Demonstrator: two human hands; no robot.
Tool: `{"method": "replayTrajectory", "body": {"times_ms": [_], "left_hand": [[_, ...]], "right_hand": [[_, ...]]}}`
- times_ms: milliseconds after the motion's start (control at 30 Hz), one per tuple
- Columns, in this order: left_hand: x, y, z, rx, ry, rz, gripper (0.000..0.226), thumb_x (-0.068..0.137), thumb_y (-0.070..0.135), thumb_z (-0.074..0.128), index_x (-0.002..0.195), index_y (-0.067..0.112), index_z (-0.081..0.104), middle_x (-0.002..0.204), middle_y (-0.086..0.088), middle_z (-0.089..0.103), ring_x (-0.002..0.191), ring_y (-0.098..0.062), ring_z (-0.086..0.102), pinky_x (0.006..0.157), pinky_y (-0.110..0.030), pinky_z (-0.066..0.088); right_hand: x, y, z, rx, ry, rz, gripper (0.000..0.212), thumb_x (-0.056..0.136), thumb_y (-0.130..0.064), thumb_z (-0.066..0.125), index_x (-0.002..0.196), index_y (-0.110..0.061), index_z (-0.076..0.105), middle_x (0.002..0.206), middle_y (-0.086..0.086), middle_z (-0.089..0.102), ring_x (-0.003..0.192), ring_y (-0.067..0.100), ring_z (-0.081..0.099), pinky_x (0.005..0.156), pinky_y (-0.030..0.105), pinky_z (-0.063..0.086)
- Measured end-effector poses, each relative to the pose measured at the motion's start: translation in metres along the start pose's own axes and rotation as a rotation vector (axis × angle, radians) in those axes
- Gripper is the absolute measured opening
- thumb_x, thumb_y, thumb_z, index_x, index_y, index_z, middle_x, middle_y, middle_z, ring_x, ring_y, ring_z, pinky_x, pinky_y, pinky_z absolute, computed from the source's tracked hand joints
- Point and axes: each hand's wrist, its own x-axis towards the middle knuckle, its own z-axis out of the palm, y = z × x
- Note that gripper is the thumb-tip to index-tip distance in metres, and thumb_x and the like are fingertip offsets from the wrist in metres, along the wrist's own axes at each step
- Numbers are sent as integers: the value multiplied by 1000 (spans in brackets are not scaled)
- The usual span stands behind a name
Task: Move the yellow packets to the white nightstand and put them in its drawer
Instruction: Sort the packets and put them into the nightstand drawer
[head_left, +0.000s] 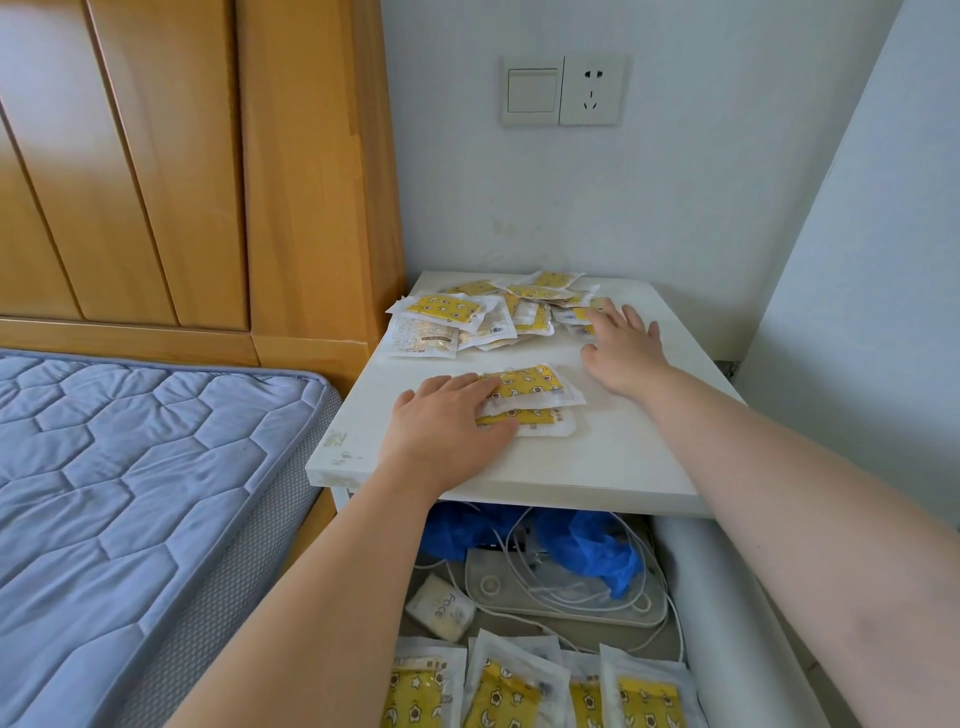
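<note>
1. Two hands are over the white nightstand (597, 467). The left hand (447, 421) lies flat with its fingers straight, pressing a small stack of yellow packets (535, 395) near the front of the top; it grips nothing. The right hand (623, 348) is spread and released, with its fingertips touching the near edge of the loose pile (493, 312) at the back.
2. The drawer (727, 597) stands open below the front edge. Several drawer packets (514, 686) already stand in its front part. The task is judged partway done.
3. Risk: the stack is pressed, not pinched. The wrappers look slick, so sliding them forward under a flat palm could fan them out. The lower one might then slip off the edge and miss the drawer.
4. Risk: the pile appears to overhang the left rear edge beside the wooden headboard (311, 208). A sideways sweep by the right hand could push packets into the gap by the mattress (130, 493).
5. Risk: white cables (545, 577) and blue plastic (592, 551) fill the back of the drawer. Packets dropped there could ride up on them and foul the drawer on closing.
</note>
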Motion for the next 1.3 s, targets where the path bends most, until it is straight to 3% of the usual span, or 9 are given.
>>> {"method": "replayTrajectory", "body": {"times_ms": [133, 333, 433, 533, 633, 733, 833, 1000, 1300], "left_hand": [[0, -1, 1, -14, 9, -5, 56, 93, 57, 39, 146, 42, 30, 154, 15, 29, 143, -11, 19, 116, -39, 14], [1, -2, 1, -16, 7, -12, 57, 92, 57, 40, 146, 42, 30, 154, 14, 29, 143, -12, 20, 117, -38, 15], [0, -1, 1, -10, 2, -13, 57, 93, 57, 39, 147, 41, 28, 155, 13, 27, 143, -12, 19, 117, -38, 14], [-4, 1, 0, -8, -5, -9, 57, 94, 56, 38, 147, 40, 27, 156, 13, 26, 144, -13, 18, 117, -37, 13], [-6, 2, -1, -15, 5, -11, 56, 94, 55, 39, 147, 40, 28, 155, 14, 27, 144, -12, 18, 117, -36, 14], [-5, 2, -2, -12, 14, -15, 56, 94, 54, 40, 147, 39, 29, 154, 13, 29, 143, -12, 20, 116, -36, 15], [-4, 2, -2, -9, 15, -15, 56, 93, 54, 40, 147, 39, 30, 154, 13, 29, 143, -13, 20, 115, -36, 16], [-3, 2, -2, -12, 29, -19, 56, 94, 54, 40, 147, 38, 31, 154, 12, 30, 143, -13, 21, 115, -37, 16], [-2, 1, -1, -8, 33, -18, 56, 94, 54, 40, 146, 38, 31, 153, 12, 31, 142, -14, 22, 114, -37, 17]], "right_hand": [[1, -3, 1, -41, -175, -5, 52, 99, -31, 20, 150, -23, 22, 159, -2, 11, 146, 19, 6, 116, 50, 2], [-28, -5, -2, 35, -84, -39, 48, 97, -28, 31, 143, -16, 38, 151, 4, 34, 137, 27, 26, 110, 39, 28], [-54, -6, 0, 89, 108, -76, 33, 92, -25, 39, 106, -9, 64, 113, 6, 58, 112, 26, 43, 86, 36, 43], [-69, -3, -4, 273, 338, -30, 28, 87, -16, 44, 68, -1, 57, 81, 12, 58, 90, 29, 49, 72, 37, 44], [-68, 2, -11, 341, 496, 38, 19, 89, -14, 48, 94, -4, 65, 110, 12, 57, 107, 29, 47, 89, 37, 38], [-62, 3, -7, 217, 259, 71, 43, 96, -27, 42, 137, -14, 46, 153, 11, 26, 140, 27, 22, 114, 41, 18], [-48, 3, -4, 175, 83, 140, 55, 96, -42, 37, 147, -22, 28, 159, 9, 8, 145, 27, 10, 117, 46, 10], [-25, 5, -23, 533, -115, 338, 79, 85, -30, 57, 150, -23, 14, 140, 8, 40, 127, 29, 42, 84, 35, 50], [-36, 7, -54, 146, -323, 59, 49, 88, -9, 62, 135, -19, 51, 136, 7, 50, 120, 24, 50, 95, 30, 42]]}}
